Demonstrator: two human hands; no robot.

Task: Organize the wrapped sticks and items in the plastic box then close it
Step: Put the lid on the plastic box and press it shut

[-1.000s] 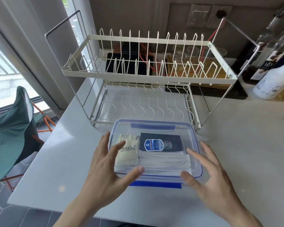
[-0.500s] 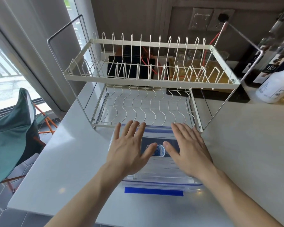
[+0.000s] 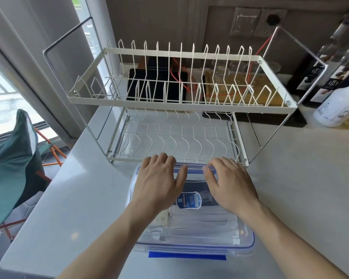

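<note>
A clear plastic box (image 3: 248, 243) with a blue-trimmed lid sits on the white counter in front of me. Through the lid I see white wrapped sticks (image 3: 201, 224) lying flat and a dark blue packet (image 3: 189, 200) with an oval label. My left hand (image 3: 159, 184) and my right hand (image 3: 230, 184) rest palm down on the lid, fingers curled over its far edge by the blue far latch (image 3: 194, 171). The near blue latch (image 3: 186, 256) sticks out flat at the front.
A white two-tier wire dish rack (image 3: 181, 105) stands just behind the box, its lower shelf close to my fingertips. Bottles (image 3: 338, 93) stand at the back right. The counter's left edge drops to a green folding chair (image 3: 10, 164).
Both hands went from the box's sides onto the lid, then slid forward to its far edge, fingers curling over the far rim. The camera view shifted closer.
</note>
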